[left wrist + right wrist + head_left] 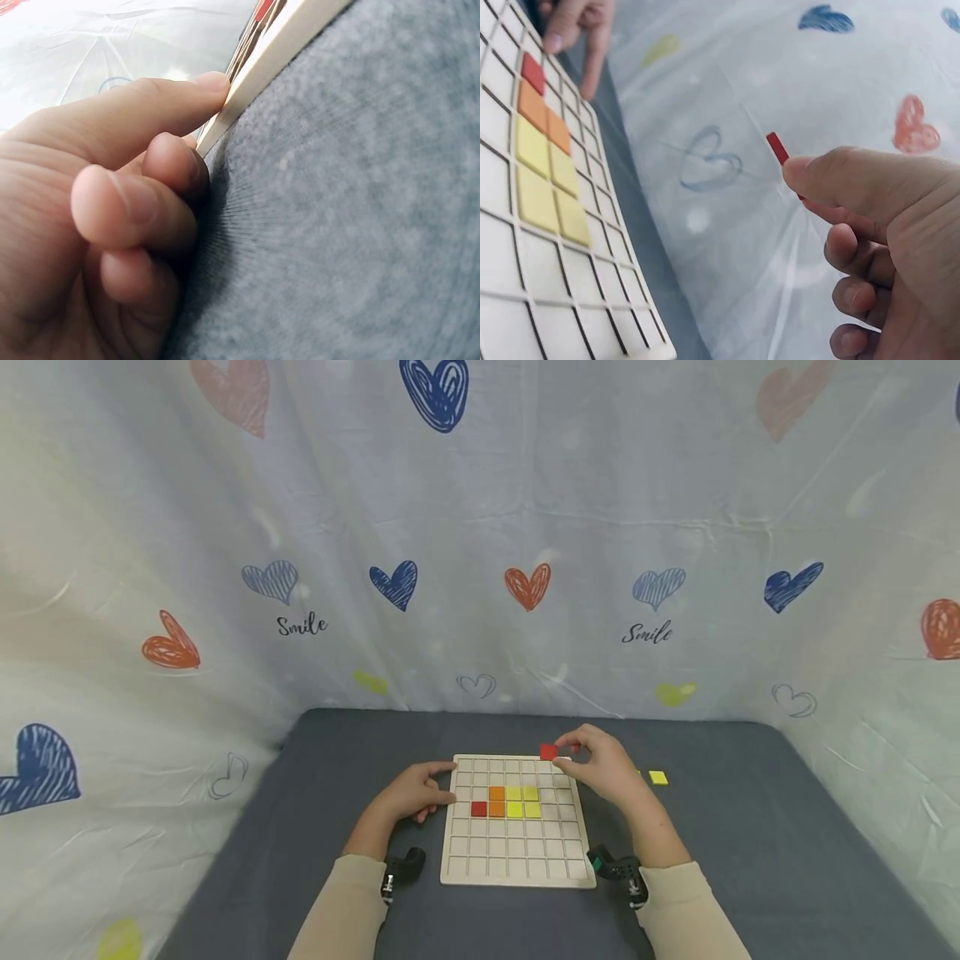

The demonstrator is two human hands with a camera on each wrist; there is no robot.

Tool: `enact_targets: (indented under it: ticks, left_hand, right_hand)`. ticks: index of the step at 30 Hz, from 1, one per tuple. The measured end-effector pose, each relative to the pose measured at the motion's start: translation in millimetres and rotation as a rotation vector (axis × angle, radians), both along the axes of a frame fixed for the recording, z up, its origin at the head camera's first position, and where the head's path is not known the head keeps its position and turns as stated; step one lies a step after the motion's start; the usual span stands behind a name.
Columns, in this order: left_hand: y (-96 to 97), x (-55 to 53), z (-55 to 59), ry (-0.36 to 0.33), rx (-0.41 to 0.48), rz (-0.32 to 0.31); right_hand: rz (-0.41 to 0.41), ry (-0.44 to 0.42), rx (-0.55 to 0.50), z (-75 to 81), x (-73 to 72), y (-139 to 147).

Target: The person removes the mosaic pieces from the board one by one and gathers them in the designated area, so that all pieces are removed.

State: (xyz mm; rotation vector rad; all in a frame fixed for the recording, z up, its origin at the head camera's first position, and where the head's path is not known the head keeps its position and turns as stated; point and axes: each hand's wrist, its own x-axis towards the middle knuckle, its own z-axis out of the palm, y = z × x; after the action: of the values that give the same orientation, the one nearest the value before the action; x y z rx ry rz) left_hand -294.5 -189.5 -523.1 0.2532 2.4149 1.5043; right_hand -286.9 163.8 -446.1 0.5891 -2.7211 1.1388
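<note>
**Thin red square tile point(548, 752), pinched by one side in my right hand point(603, 766)**

I have the tile in the air by the far edge of the pale, wood-like square board with a grid of cells point(498, 867), toward its right corner and apart from its surface. My right thumb and forefinger grasp one side, leaving the opposite side free. My left hand point(408, 793) grasps nothing; its thumb and forefinger reach out and touch the board's left edge, which should steady it.

I judge the tile light and stiff; whether it is wood or plastic I cannot tell. Its smooth-looking face may be a little slick, yet I expect it to bear a firm pinch. The best hold is on both broad faces, near one side, as here.

Being square, it has no clear long axis. From my head its broad face shows; from my right wrist it is nearly edge-on, a narrow strip slanting up and away from my thumb.
</note>
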Motion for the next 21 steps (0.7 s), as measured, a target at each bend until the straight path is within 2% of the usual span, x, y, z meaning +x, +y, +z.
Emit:
enact_targets:
  ticks: [11, 21]
  left_hand:
    - [0.2, -0.9, -0.2, -0.001, -0.002, -0.002]
    - [-0.7, -1.9, -2.0, -0.006, -0.004, 0.001]
  right_hand:
    - [-0.064, -0.123, -0.044, -3.5, -9.3, 52.9]
    - [-0.008, -0.314, -0.006, -11.7, -14.1, 78.2]
